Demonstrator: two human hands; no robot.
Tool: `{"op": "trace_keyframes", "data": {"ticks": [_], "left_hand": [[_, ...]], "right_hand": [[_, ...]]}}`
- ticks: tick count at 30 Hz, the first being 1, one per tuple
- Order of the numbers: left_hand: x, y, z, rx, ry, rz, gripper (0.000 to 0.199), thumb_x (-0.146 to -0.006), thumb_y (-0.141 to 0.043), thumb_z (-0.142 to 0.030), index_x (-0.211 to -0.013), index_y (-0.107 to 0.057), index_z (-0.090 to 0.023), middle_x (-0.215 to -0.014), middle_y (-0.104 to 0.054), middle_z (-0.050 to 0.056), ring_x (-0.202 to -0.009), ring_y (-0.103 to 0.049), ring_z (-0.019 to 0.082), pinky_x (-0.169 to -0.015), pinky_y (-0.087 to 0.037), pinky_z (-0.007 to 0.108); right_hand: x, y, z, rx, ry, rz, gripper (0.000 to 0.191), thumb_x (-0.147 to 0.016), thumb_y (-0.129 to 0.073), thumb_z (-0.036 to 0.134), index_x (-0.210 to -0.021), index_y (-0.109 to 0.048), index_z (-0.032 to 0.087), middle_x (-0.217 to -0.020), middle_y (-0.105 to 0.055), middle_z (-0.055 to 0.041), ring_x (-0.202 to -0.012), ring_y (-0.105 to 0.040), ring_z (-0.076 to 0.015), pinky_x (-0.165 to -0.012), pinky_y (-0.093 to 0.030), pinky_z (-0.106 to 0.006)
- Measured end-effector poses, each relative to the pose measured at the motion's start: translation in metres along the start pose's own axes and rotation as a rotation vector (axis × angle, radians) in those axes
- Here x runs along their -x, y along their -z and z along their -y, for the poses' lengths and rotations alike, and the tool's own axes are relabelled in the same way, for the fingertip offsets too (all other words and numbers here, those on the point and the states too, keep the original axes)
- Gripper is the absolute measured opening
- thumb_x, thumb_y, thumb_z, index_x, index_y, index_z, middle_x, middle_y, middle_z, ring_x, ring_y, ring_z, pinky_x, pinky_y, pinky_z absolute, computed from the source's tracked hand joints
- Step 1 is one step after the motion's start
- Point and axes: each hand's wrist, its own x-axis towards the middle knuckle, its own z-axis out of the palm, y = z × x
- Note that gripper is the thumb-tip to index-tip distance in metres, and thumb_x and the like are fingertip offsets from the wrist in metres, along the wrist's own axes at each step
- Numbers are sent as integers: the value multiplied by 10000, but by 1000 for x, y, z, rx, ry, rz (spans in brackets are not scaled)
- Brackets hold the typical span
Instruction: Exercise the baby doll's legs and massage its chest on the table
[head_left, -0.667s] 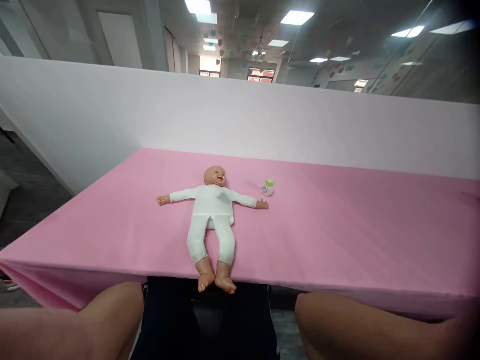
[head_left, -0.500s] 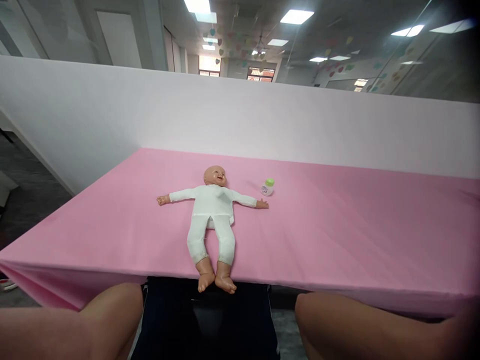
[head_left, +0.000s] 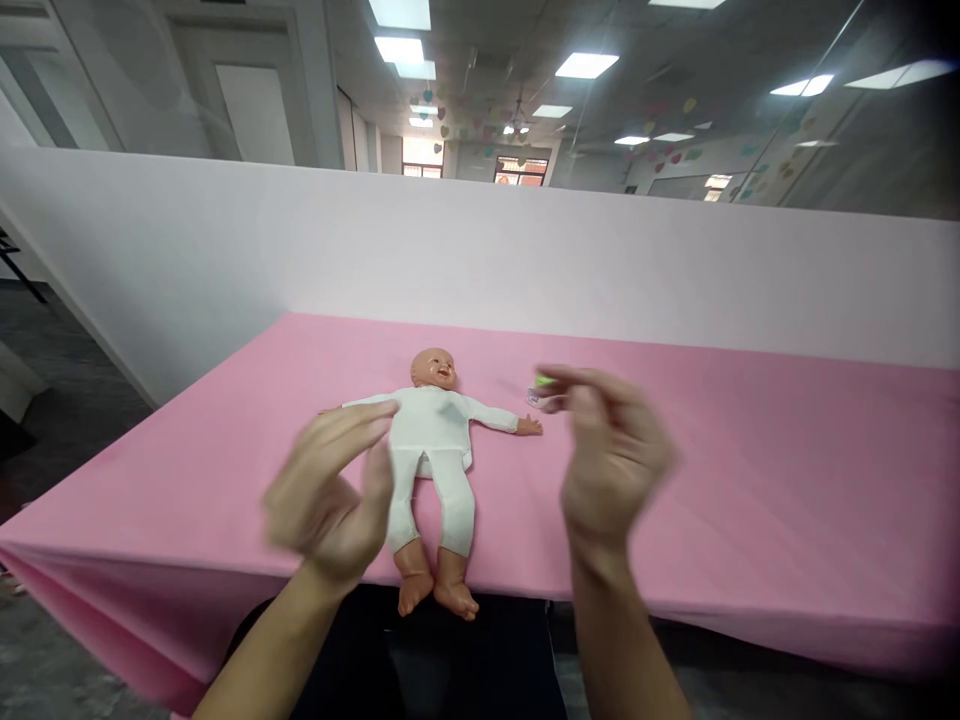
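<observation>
A baby doll [head_left: 430, 420] in a white long-sleeved outfit lies face up on the pink cloth, its bare feet over the front edge. My left hand [head_left: 330, 490] is raised in front of the doll's arm at the left, fingers apart and empty. On the right, my right hand [head_left: 615, 450] is in the air, blurred, its fingers apart with nothing seen between them. Behind its fingertips stands a small jar [head_left: 534, 397] with a green lid, partly hidden; no grip on it shows.
The pink-covered table [head_left: 750, 480] extends far to the right. A low white wall [head_left: 600, 270] runs along its back, with glass above. Grey floor shows at the left.
Both hands have come up from the lower edge of the view to above the table. The view has tilted slightly upward. The doll and jar have not visibly moved on the cloth.
</observation>
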Motion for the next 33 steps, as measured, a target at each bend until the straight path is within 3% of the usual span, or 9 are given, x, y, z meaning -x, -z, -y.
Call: {"op": "trace_keyframes", "data": {"ticks": [3, 5, 7, 10, 17, 19, 23, 26, 33], "left_hand": [[12, -43, 42, -9, 201, 217, 178, -991, -612, -274, -1092, -748, -222, -1038, -786, 45, -913, -740, 208, -726, -617, 324], [26, -67, 78, -91, 386, 382, 194, -990, -596, -281, -1096, -749, -228, -1092, -784, 39, -919, -739, 212, -725, -605, 319], [39, -82, 111, -201, 462, 501, 234, -992, -583, -286, -1159, -735, -224, -1158, -774, 46, -971, -737, 240, -822, -598, 364], [54, -95, 146, -289, 473, 594, 309, -1011, -527, -290, -1240, -705, -185, -1260, -739, 87, -1144, -695, 297, -981, -554, 442], [71, -117, 165, -300, 453, 652, 414, -1043, -462, -371, -1360, -632, -166, -1381, -669, 137, -1295, -615, 316, -1076, -503, 476], [74, -122, 165, -295, 372, 748, 444, -1049, -398, -323, -1400, -607, -150, -1446, -625, 139, -1385, -542, 320, -1126, -465, 486], [81, -128, 169, -312, 241, 945, 561, -1022, -303, -227, -1526, -485, -61, -1635, -410, 146, -1564, -273, 340, -1262, -276, 536], [84, -131, 177, -295, 310, 1013, 606, -1027, -268, -250, -1593, -385, -69, -1695, -280, 126, -1596, -183, 310, -1294, -194, 535], [80, -117, 193, -199, 653, 1012, 763, -1051, -282, -515, -1662, -164, -73, -1738, -56, 134, -1612, -2, 278, -1321, -93, 483]], "right_hand": [[17, -22, -80, 77, -329, 291, 269, -960, -615, 388, -1087, -749, 191, -1085, -757, -76, -923, -714, -194, -788, -598, -313], [34, -32, -129, 119, -456, 418, 302, -929, -590, 365, -1106, -743, 174, -1110, -761, -94, -969, -721, -213, -864, -594, -337], [49, -39, -164, 180, -499, 447, 328, -915, -543, 332, -1108, -746, 160, -1162, -751, -111, -1062, -713, -238, -969, -569, -376], [65, -48, -196, 285, -484, 482, 401, -912, -492, 318, -1191, -729, 154, -1240, -725, -120, -1144, -684, -266, -1066, -522, -437], [88, -62, -241, 353, -423, 502, 596, -991, -469, 486, -1430, -601, 105, -1496, -556, -168, -1424, -498, -306, -1243, -361, -508], [93, -66, -247, 316, -392, 582, 643, -1021, -432, 535, -1497, -551, 119, -1572, -479, -146, -1491, -426, -284, -1277, -317, -498], [95, -76, -252, 299, -312, 819, 681, -1073, -269, 531, -1583, -460, 123, -1641, -380, -98, -1557, -321, -241, -1322, -220, -482], [92, -82, -256, 371, -306, 896, 702, -1080, -211, 551, -1596, -443, 135, -1665, -332, -86, -1580, -265, -249, -1332, -149, -510], [92, -68, -269, 434, -492, 783, 957, -1008, -300, 748, -1652, -272, 41, -1705, -189, -162, -1611, -130, -309, -1336, -109, -516]]}}
